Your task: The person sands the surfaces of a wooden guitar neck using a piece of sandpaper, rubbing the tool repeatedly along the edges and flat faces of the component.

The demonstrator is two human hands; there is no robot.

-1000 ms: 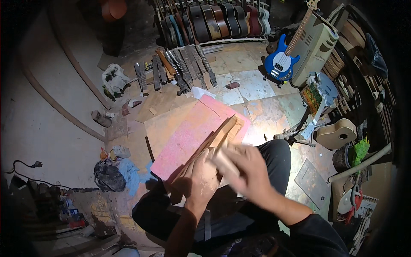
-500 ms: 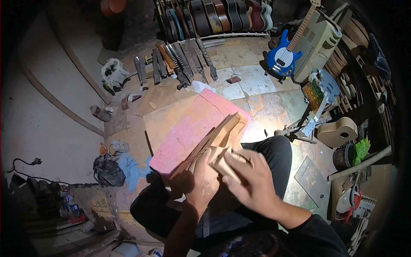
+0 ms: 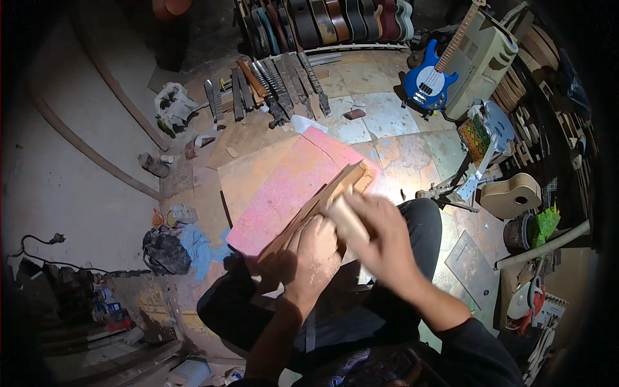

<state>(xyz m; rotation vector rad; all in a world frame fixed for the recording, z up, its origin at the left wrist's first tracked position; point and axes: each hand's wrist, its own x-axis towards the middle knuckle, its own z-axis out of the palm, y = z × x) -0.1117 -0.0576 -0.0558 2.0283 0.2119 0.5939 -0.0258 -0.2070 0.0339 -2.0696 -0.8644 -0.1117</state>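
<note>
A brown wooden workpiece (image 3: 351, 177) with a pale, curved edge lies slanted against a pink board (image 3: 284, 190) in front of my lap. My left hand (image 3: 313, 251), dusted with pale specks, is closed over its near part. In my right hand (image 3: 383, 235) is a pale tan block (image 3: 347, 219), held against or just above the workpiece's edge, close beside my left fingers. Motion blurs the right hand, and the block's underside is hidden.
Several guitar necks (image 3: 277, 90) lie on the floor ahead, before a row of guitar bodies (image 3: 322, 26). A blue bass guitar (image 3: 425, 84) stands at the far right. An acoustic guitar body (image 3: 512, 197) sits to the right, a black bag (image 3: 166, 248) to the left.
My right hand and the block have moved forward along the workpiece's edge. My left hand has shifted slightly right and keeps its grip.
</note>
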